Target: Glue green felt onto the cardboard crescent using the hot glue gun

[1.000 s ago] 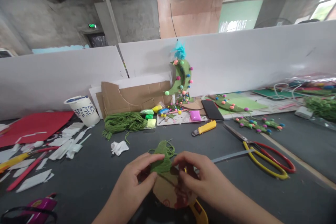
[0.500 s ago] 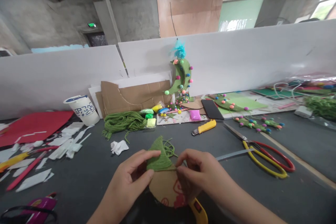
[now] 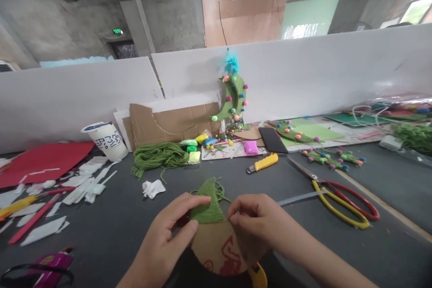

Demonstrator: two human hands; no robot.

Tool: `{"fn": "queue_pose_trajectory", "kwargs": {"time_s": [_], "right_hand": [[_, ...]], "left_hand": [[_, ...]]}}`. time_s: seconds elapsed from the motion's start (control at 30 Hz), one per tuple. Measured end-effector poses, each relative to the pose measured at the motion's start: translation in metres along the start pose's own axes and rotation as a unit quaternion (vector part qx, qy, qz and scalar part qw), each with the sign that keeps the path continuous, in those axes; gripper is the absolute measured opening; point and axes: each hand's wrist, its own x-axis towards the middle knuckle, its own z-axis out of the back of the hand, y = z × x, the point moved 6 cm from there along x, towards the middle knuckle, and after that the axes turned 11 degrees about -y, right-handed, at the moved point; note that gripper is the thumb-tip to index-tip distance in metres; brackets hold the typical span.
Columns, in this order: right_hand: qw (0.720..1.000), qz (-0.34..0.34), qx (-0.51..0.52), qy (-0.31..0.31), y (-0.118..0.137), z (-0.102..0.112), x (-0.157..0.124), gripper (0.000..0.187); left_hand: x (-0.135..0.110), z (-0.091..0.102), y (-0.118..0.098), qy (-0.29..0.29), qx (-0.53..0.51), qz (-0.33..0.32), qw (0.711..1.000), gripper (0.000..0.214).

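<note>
A brown cardboard piece [image 3: 214,245] with a rounded lower edge and red printing is between my hands. Green yarn [image 3: 206,210] covers its upper, pointed part in tight rows, and loose strands hang behind it. My left hand [image 3: 170,229] is closed on the left edge, index finger across the wrapped yarn and thumb near the bare cardboard. At the right edge my right hand [image 3: 258,218] pinches the yarn where the wrapped rows end; its fingertips partly hide the strand. A yellow handle [image 3: 259,275] shows just below the cardboard.
Yellow-and-red scissors [image 3: 340,202] lie to the right, a yellow utility knife [image 3: 266,162] ahead. Behind are a green yarn bundle [image 3: 160,157], a phone [image 3: 273,140] and a decorated green crescent [image 3: 239,94]. Paper scraps [image 3: 87,186] and a purple tool [image 3: 50,267] lie left.
The cardboard has turned slightly and shifted a little to the right and nearer to me. The strand stretched across its front now lies against the wrapped rows.
</note>
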Motion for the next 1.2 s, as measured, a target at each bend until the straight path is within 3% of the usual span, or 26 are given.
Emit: {"fn": "queue_pose_trajectory", "kwargs": {"time_s": [0.33,0.6,0.93,1.1,1.2], "right_hand": [[0.998,0.015,0.051,-0.029,-0.002,-0.006,-0.001,0.008],[0.998,-0.025,0.063,-0.009,-0.003,-0.009,-0.003,0.011],[0.998,0.047,0.043,-0.025,0.010,-0.003,-0.004,0.020],[0.997,-0.029,0.072,-0.001,-0.001,-0.010,-0.004,0.024],[0.996,-0.041,0.077,0.014,-0.003,-0.011,-0.003,0.022]], "left_hand": [[0.002,-0.006,-0.006,-0.024,-0.045,-0.003,0.999,0.025],[0.005,-0.004,-0.004,-0.033,-0.063,0.034,0.997,0.024],[0.003,-0.006,-0.003,-0.015,-0.088,0.057,0.994,0.024],[0.001,-0.004,-0.001,-0.032,-0.096,0.070,0.992,0.022],[0.002,-0.004,0.000,-0.020,-0.095,0.066,0.993,0.023]]}}
